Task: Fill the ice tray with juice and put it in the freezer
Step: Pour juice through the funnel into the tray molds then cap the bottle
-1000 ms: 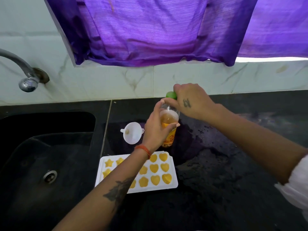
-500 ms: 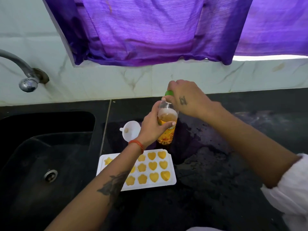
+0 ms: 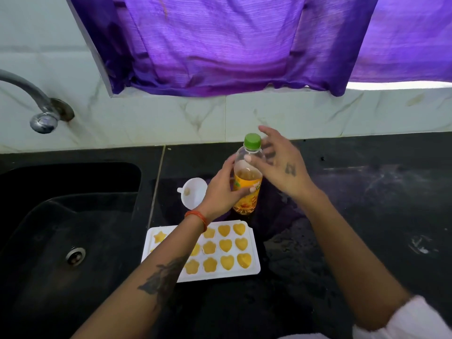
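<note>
A white ice tray lies on the black counter, its star, flower and heart cells filled with orange juice. Behind it stands a clear juice bottle with a green cap on its neck, about half full. My left hand grips the bottle's body from the left. My right hand hovers just right of the bottle's neck with fingers spread, off the cap and holding nothing. My left forearm crosses the tray's left part and hides several cells.
A white funnel lies on the counter left of the bottle. A black sink with a drain fills the left side, a metal tap above it. Purple curtain hangs over the tiled wall. The counter at right looks wet.
My right hand was curled over the green cap in the earlier frames; it has now let go and opened beside the neck. The left hand still grips the bottle.
</note>
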The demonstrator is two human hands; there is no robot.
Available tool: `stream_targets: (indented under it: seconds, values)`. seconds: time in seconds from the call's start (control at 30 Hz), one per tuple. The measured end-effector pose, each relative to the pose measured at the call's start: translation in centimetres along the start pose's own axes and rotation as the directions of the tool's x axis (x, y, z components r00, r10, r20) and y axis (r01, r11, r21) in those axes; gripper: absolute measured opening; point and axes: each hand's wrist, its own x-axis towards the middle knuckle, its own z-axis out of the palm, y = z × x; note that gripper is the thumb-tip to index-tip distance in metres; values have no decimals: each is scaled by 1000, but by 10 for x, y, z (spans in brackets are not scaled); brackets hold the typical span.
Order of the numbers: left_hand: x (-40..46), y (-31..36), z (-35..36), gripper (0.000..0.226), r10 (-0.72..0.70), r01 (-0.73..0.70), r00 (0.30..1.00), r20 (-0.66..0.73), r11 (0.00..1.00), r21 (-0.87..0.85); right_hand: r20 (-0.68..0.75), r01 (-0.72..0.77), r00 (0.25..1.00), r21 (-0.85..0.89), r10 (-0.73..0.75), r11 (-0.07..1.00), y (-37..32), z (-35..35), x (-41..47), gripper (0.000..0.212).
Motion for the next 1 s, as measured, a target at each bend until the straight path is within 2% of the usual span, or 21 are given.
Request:
stream_targets:
  seconds: [0.07,0.1,0.17,0.2,0.3,0.37,0.43,0.5,0.57,0.6,0.7,0.77,0.83,1.0]
  values:
    - [-4,-7,-4,70,-91,93,992,82,995,-27,11,-148,989,253,150,956,18,13,-25,67]
    - [-6,-10,-5,70,-125,128,986,107,992,-21,52,-206,978,315,200,926,27,23,-37,69]
    - [-10,-14,-9,72,-147,145,981,128,989,27,110,-247,969,332,223,910,40,44,-53,77]
    - [-10,-15,-12,69,-137,130,984,113,989,71,96,-232,972,307,213,923,44,53,-55,82]
    - [-13,-15,-29,45,-16,36,997,-82,966,256,14,-225,974,206,227,952,53,70,-50,86]
    - [-14,-18,-47,27,110,16,952,-287,914,405,0,-250,968,116,251,961,59,76,-42,76]
    - [-11,-27,-71,16,107,165,863,-495,865,474,27,-266,964,44,265,963,64,79,-30,68]
    - [-5,-41,-96,22,-123,435,798,-590,796,422,56,-274,960,16,273,962,68,80,-15,66]
    - [2,-56,-113,34,-452,675,703,-549,667,315,77,-279,958,27,276,960,73,79,1,66]
    - [4,-61,-116,38,-582,742,646,-494,630,228,89,-277,958,36,273,960,76,80,11,67]
    - [10,-73,-120,45,-787,824,534,-309,567,-20,104,-242,966,25,238,970,83,86,43,70]
    - [12,-79,-120,50,-841,839,504,-197,531,-118,103,-226,969,5,224,974,90,90,70,70]
    - [13,-82,-120,46,-846,833,517,-128,532,-152,101,-227,969,-7,227,974,96,96,99,71]
    - [17,-86,-117,31,-826,788,560,-63,554,-268,49,-265,963,11,265,964,111,105,159,72]
